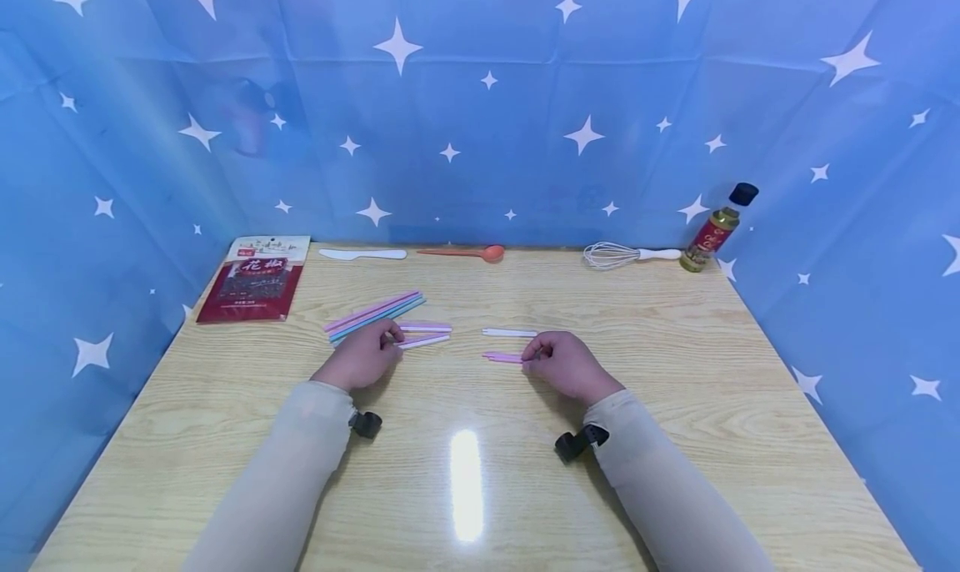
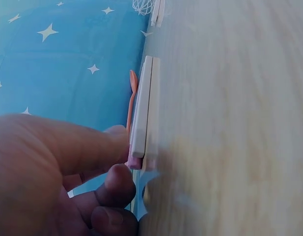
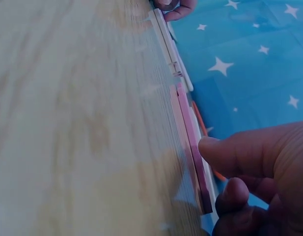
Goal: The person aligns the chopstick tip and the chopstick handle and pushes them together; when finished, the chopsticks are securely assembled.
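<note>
My left hand (image 1: 360, 357) reaches over two slim pink-and-white plastic sticks on the wooden table. Its thumb and forefinger pinch the near end of one pink-and-white stick (image 2: 141, 113), and the other fingers curl below. A second pink-and-white stick (image 1: 431, 328) lies just beyond. Under that hand's far side are several longer pink and blue sticks (image 1: 382, 309). My right hand (image 1: 570, 365) is at a short pink stick (image 3: 191, 137), thumb and forefinger closed in on it in the head view. Behind it lies a white stick (image 1: 510, 333).
Along the back of the table (image 1: 465, 388) are a white knife (image 1: 363, 254), an orange spoon (image 1: 491, 253), a whisk (image 1: 611, 256) and a dark-capped oil bottle (image 1: 711, 240). A red-and-white spice packet (image 1: 255, 280) lies back left. A blue star-print curtain (image 1: 480, 105) surrounds the table.
</note>
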The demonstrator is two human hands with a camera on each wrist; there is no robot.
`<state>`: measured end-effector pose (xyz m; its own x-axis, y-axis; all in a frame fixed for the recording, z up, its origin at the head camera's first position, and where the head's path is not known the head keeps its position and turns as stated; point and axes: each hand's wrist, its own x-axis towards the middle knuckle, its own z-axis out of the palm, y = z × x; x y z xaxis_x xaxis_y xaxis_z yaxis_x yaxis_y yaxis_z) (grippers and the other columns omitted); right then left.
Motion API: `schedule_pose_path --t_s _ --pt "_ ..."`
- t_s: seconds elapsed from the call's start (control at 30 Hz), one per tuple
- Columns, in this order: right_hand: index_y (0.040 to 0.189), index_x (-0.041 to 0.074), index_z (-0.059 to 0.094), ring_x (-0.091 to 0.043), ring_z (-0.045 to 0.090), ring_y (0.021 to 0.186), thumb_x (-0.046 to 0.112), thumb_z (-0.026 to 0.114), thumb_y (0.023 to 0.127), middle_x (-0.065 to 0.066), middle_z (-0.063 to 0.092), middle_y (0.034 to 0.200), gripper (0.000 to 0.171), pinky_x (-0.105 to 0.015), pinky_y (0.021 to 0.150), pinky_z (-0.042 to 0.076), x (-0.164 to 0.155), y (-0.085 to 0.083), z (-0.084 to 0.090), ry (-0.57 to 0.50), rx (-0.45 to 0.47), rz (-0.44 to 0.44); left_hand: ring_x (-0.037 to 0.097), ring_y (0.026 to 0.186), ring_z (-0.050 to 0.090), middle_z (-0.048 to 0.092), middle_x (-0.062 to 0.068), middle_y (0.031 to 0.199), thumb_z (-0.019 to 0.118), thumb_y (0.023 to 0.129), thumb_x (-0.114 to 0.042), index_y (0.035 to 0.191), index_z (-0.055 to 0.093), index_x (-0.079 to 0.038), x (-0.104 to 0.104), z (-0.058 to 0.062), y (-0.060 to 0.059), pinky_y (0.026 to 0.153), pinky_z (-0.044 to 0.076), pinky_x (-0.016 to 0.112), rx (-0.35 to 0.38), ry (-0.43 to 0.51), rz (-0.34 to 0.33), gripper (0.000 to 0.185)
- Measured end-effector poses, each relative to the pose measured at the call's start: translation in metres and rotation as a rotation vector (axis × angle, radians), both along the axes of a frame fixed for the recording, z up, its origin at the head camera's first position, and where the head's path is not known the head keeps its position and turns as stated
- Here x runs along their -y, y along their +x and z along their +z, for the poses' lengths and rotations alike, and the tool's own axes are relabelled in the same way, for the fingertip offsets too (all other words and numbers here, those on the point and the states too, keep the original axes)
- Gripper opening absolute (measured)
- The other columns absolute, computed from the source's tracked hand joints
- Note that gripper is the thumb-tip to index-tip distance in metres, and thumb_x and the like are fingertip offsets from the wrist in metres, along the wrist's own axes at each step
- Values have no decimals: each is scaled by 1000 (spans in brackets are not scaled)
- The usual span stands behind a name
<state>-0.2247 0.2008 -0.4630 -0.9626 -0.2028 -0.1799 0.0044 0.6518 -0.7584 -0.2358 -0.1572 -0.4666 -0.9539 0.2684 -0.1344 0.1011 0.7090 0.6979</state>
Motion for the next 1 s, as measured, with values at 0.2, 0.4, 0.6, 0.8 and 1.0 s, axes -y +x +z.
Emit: schedule_pose_path --t_s 0.2,0.4,0.6,0.8,1.0 --pt "99 8 75 -20 49 71 12 76 95 -3 55 78 5 -34 65 41 1 -1 2 1 11 5 23 89 56 63 9 104 60 106 -19 123 63 -9 0 1 0 83 46 42 14 -21 8 19" --pt "96 10 75 -21 51 75 17 76 96 -3 58 82 7 -35 68 41 2 -5 0 21 18 8 26 96 58 64 11 115 59 107 -22 123 63 -11 1 2 0 87 48 44 54 -14 28 20" --pt "92 13 74 -23 53 79 15 75 96 -4 61 88 4 -35 70 42 1 -8 2 49 32 2 26 93 57 62 11 111 59 107 -21 121 62 -10 -1 3 -4 83 47 41 70 -19 27 18" --pt "94 10 75 -23 53 82 16 76 95 -5 63 93 6 -35 72 43 1 -10 4 60 34 4 25 87 55 60 10 105 60 106 -21 118 62 -10 -5 4 -7 76 45 38 68 -41 44 16" --pt "93 12 75 -24 53 82 15 76 95 -6 62 92 4 -36 71 43 1 -8 3 52 57 -10 25 85 55 61 9 101 62 105 -21 116 63 -9 -10 6 -4 77 45 37 50 -60 62 16"
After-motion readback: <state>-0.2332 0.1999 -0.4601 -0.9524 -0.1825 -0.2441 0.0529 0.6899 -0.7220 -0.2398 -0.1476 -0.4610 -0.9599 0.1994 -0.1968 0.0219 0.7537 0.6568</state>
